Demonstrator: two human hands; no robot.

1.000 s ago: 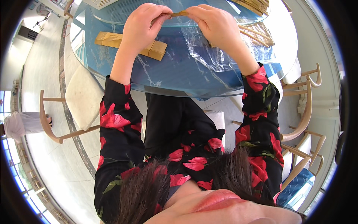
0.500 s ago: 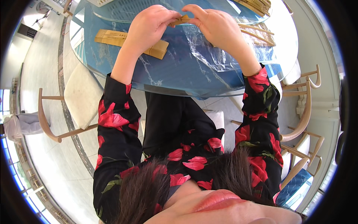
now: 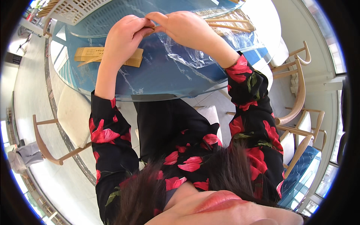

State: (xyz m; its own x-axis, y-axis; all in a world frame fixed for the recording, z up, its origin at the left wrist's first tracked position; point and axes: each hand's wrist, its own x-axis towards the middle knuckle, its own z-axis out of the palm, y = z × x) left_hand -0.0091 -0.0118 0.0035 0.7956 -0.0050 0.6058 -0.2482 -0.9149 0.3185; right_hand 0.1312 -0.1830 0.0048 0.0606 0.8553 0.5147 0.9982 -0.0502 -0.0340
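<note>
At the table's middle my two hands meet, fingertips almost touching. My left hand (image 3: 123, 37) is closed, thumb and fingers pinched on a small brown end of something. My right hand (image 3: 183, 28) has its thumb and index finger closed at the same spot. A thin tan stick or strip (image 3: 89, 61) shows left of my left wrist, in line with the pinched end; my hand hides the stretch between. Beneath that wrist lies a flat brown paper sleeve (image 3: 134, 58) with printing. Right of my right hand, thin wooden sticks (image 3: 233, 26) lie on clear plastic wrap (image 3: 191, 59).
The round blue marbled table (image 3: 150, 80) has a raised glass turntable on it. A white slatted basket (image 3: 80, 12) holding brown sticks stands at the far left. Wooden chairs with pale seats (image 3: 75, 112) stand at left and right.
The view has shifted, bringing more of the basket in at the far left. The brown piece between my fingers shows less, and a thin tan length now appears left of my left wrist.
</note>
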